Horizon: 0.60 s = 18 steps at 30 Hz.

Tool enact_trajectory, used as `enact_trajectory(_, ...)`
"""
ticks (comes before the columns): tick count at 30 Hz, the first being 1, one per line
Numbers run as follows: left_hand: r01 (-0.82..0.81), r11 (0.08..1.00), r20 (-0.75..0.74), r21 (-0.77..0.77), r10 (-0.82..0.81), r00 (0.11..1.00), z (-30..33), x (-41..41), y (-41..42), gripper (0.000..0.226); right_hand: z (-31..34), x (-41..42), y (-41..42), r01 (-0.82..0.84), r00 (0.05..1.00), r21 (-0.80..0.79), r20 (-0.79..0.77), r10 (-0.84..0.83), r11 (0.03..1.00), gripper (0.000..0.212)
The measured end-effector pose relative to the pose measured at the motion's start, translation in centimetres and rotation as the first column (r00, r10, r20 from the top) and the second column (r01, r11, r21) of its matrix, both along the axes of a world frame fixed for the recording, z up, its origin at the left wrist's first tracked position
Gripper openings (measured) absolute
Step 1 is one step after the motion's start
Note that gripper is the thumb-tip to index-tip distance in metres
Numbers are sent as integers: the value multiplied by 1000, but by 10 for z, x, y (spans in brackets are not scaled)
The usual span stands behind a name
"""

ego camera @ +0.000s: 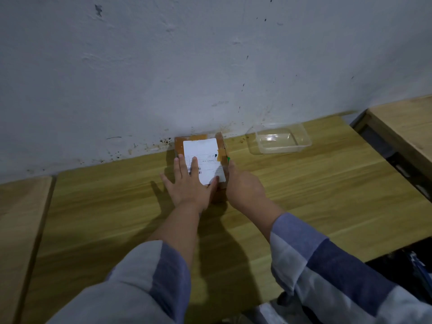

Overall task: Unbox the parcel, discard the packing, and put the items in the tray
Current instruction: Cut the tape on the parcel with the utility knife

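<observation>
While the small brown cardboard parcel (201, 160) with its white shipping label (203, 157) is lying flat on the light wooden bench (304, 195), close against the pale scuffed wall (163, 66), we are pressing our left hand (190, 183) down on its top, fingers spread across the label. Our right hand (245, 185) is resting against the parcel's right side, its grip curled around something small and green (228, 159) whose tip is showing at the box edge; we cannot tell what it is. Farther right, well apart, a clear plastic rectangular tray (280, 149) is sitting near the wall. Both sleeves (327, 265) are striped blue and grey.
</observation>
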<state>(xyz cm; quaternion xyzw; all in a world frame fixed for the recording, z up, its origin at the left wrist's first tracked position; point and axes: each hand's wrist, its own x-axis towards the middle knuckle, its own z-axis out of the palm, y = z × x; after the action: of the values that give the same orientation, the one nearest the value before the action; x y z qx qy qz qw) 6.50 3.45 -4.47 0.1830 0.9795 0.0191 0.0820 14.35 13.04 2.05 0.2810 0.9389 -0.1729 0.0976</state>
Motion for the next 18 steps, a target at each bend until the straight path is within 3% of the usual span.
enact_trajectory(12,-9,999,-1,34,9,1000,3,3,1,87,-9,49,-14,54,998,-88,-20,-56,995,71)
enact_trajectory(18,-2,999,4,46,2,1000,3,3,-1,86,-4,54,-8,135,971,-130,-179,-157,982,67)
